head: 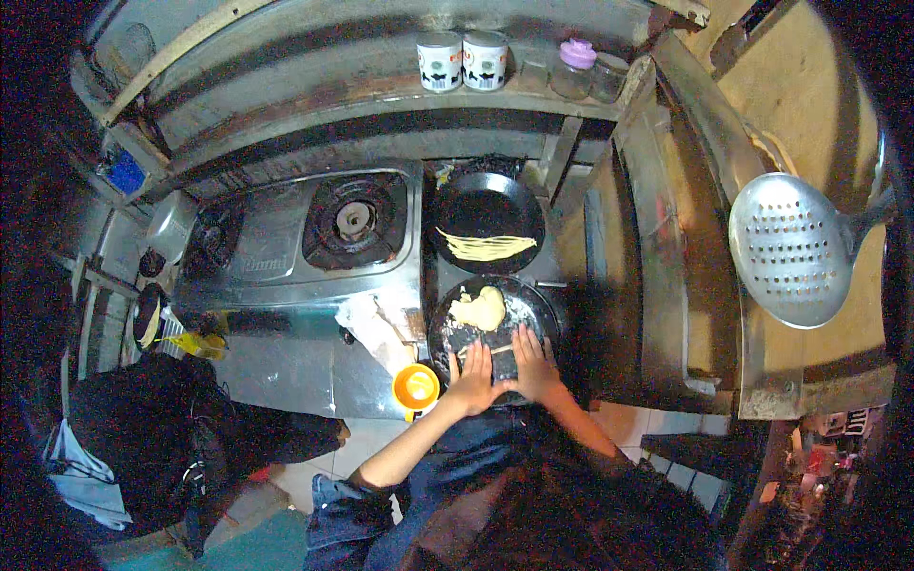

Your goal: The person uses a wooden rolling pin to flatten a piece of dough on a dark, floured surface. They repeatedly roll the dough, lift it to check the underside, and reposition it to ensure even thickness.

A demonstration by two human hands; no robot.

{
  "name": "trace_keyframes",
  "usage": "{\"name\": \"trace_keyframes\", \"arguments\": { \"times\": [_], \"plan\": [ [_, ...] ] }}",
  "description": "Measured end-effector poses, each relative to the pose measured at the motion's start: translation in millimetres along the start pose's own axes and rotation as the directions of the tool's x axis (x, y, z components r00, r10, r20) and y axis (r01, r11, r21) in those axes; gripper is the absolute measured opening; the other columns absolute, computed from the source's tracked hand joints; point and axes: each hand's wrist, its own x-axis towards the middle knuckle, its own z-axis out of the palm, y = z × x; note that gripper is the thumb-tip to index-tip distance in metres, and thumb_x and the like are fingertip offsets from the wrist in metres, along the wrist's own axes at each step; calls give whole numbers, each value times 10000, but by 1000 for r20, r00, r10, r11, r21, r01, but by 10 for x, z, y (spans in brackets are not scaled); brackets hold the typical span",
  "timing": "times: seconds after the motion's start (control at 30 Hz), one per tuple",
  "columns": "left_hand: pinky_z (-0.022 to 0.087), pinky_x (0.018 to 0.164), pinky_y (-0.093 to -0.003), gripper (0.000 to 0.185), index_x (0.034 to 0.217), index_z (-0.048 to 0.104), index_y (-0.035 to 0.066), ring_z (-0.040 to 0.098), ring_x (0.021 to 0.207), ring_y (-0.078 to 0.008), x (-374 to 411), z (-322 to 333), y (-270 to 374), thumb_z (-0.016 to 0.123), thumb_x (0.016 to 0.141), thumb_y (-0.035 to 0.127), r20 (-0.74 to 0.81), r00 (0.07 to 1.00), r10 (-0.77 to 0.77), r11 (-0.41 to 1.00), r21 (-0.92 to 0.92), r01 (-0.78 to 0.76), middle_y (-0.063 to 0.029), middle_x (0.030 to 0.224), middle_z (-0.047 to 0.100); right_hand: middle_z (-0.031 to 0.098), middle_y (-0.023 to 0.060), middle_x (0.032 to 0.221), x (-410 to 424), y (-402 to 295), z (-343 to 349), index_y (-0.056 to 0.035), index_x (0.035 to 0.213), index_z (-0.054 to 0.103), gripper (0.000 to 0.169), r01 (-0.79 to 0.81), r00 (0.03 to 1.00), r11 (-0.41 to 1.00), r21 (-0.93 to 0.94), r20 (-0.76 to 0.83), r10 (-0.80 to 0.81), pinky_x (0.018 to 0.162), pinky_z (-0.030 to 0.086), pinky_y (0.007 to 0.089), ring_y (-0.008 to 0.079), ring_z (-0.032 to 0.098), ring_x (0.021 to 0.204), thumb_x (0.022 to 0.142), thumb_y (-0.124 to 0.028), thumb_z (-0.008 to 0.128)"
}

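Note:
Both my left hand (472, 380) and my right hand (532, 364) lie flat with fingers spread over a black round tray or pan (437, 322). Under and between my fingers runs a thin pale strand of dough (503, 350); its ends are partly hidden. Farther back in the same round vessel sits a pale yellow lump of dough (480, 310), with white floury smears around it. Behind it, a second black pan (489, 207) holds several thin dough strands (487, 247) laid side by side. A yellow cup (415, 387) with white contents stands just left of my left hand.
To the left is a gas stove with a burner (355, 220); a white cloth or bag (375, 330) lies before it. Two cans (461, 63) and a jar with a pink lid (575, 68) stand on the shelf. A perforated metal skimmer (791, 250) hangs at right.

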Motion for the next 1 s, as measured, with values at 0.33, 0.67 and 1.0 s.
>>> {"name": "trace_keyframes", "arguments": {
  "times": [0.33,0.67,1.0],
  "plan": [
    [74,1044,-551,636,1310,324,-39,117,1340,-316,-59,-72,-88,449,857,390,-320,945,65,977,214,5,-229,1425,144,130,228,1430,-215,13,65,58,1352,167,1027,-153,983,969,195,-71,170,1054,72,539,324,120,1341,664,-549,629],
    [111,1048,-527,755,1331,264,-61,120,1331,-362,-18,-6,64,459,831,469,-399,914,-75,960,217,174,-266,1418,129,186,225,1416,-222,-125,-245,51,1343,221,774,-67,993,987,144,-85,80,1051,153,512,344,202,1311,789,-375,553],
    [-40,988,-643,634,1388,105,7,68,1360,-264,168,151,28,277,906,381,-211,977,23,1000,-3,-24,-147,1469,48,180,192,1432,20,-131,16,21,1353,225,714,54,988,997,46,-145,-47,1039,187,504,314,246,1300,783,-301,512]
  ]
}}
